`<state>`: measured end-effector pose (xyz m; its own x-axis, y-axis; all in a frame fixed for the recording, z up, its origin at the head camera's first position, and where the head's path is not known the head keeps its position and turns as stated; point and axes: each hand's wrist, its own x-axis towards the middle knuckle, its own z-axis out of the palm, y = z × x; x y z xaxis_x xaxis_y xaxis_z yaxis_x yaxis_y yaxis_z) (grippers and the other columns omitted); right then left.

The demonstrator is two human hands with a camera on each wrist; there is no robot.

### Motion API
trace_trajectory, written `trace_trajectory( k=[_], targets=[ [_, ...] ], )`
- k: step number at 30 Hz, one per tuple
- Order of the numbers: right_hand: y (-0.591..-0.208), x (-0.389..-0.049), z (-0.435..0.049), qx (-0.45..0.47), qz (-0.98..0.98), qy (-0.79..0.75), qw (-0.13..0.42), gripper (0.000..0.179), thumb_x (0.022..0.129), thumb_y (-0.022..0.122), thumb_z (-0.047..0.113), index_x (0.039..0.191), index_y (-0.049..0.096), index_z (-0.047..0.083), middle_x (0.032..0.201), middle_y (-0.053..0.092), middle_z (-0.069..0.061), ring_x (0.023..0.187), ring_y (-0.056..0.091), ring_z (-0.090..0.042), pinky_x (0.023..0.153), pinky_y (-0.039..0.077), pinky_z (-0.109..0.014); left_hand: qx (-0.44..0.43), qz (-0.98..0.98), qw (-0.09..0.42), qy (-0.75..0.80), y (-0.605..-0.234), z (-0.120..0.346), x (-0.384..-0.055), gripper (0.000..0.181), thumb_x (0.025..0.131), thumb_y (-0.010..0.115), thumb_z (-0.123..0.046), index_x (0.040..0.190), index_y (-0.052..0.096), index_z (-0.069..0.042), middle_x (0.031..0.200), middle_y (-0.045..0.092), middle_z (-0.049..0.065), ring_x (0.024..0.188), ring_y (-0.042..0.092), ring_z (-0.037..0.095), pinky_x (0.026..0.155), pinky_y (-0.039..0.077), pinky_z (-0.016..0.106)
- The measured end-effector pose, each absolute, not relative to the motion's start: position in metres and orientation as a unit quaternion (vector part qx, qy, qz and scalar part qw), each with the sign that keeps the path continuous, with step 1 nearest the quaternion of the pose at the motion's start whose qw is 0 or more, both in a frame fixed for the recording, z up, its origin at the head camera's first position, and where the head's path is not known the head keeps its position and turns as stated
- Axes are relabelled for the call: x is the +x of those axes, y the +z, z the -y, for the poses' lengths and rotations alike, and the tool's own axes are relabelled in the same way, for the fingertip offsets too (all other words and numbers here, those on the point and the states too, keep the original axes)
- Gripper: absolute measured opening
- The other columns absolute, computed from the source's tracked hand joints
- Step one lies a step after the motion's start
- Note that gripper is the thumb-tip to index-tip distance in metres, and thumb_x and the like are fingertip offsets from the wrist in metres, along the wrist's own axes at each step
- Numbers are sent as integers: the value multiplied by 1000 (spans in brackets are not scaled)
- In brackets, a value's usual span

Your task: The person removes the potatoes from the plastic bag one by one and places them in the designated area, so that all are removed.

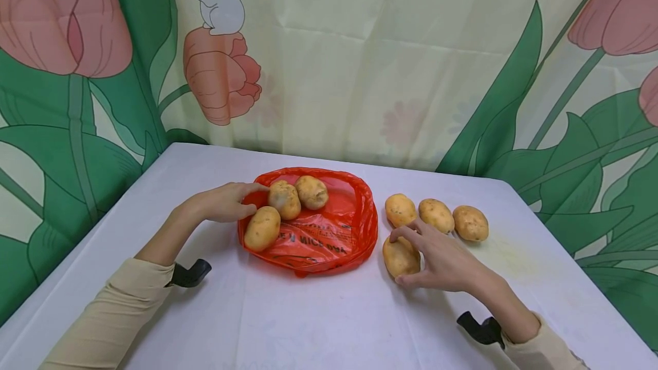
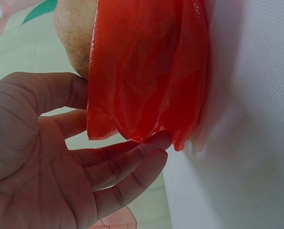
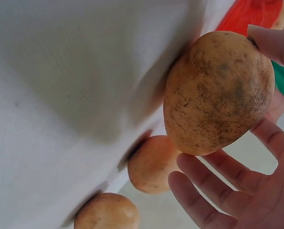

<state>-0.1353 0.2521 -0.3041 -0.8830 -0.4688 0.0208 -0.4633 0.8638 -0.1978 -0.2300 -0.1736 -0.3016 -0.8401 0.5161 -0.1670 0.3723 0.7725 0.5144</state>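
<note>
From the head camera we see our left hand [image 1: 221,203] resting at the left rim of the red plastic bag [image 1: 329,233], which lies spread on the white table [image 1: 308,318] with three potatoes on it, while our right hand [image 1: 442,258] cups a fourth potato [image 1: 400,256] lying just right of the bag, thumb at its near end and forefinger over its top, with three more potatoes [image 1: 436,214] in a row behind it. In the left wrist view our fingers [image 2: 127,167] are nearly straight and close together, their tips touching the bag's hanging edge beside one potato [image 2: 74,33]. In the right wrist view the potato sits on the table between our thumb and loosely spread fingers [image 3: 213,181], and we cannot tell whether they are pressing on it.
</note>
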Motion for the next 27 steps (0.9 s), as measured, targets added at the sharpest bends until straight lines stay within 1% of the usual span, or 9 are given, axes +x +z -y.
trace_trajectory(
  k=[6,11,15,19,24,27],
  targets=[
    [-303,-137,-252,-236,-966,-102,30,56,73,90,43,120,61,32,111,55,-1,89,55,-16,73,50,-34,240,-930,151,235,-303,174,-231,56,98,50,-15,152,44,0,150,48,27,133,47,42,113,38,62],
    [-303,-137,-252,-241,-964,-104,32,56,73,90,43,120,62,32,112,54,-1,91,56,-16,74,51,-35,237,-930,153,234,-303,173,-230,56,98,50,-15,152,44,-1,151,48,26,135,46,42,113,38,62],
    [-304,-137,-253,-245,-963,-108,28,56,74,88,44,122,62,32,116,56,-1,99,56,-18,80,55,-41,239,-930,152,233,-303,173,-231,56,98,50,-15,152,44,0,150,48,26,133,47,42,113,38,62],
    [-304,-137,-254,-254,-959,-121,19,56,76,88,44,124,61,31,121,57,-1,106,56,-20,84,56,-46,238,-931,152,232,-304,173,-231,56,98,49,-16,152,44,0,150,48,26,132,47,41,113,38,62],
    [-302,-140,-253,-287,-948,-139,-11,58,77,88,39,127,61,27,124,59,-2,109,58,-19,87,55,-45,238,-931,152,232,-304,173,-231,56,98,49,-16,152,44,-1,150,48,26,132,47,41,112,39,62],
    [-299,-141,-250,-301,-942,-147,-21,59,78,87,39,129,60,26,126,59,-2,113,62,-22,87,55,-43,239,-930,152,233,-304,173,-231,56,98,49,-16,152,44,0,150,49,26,129,49,40,111,40,61]
  ],
)
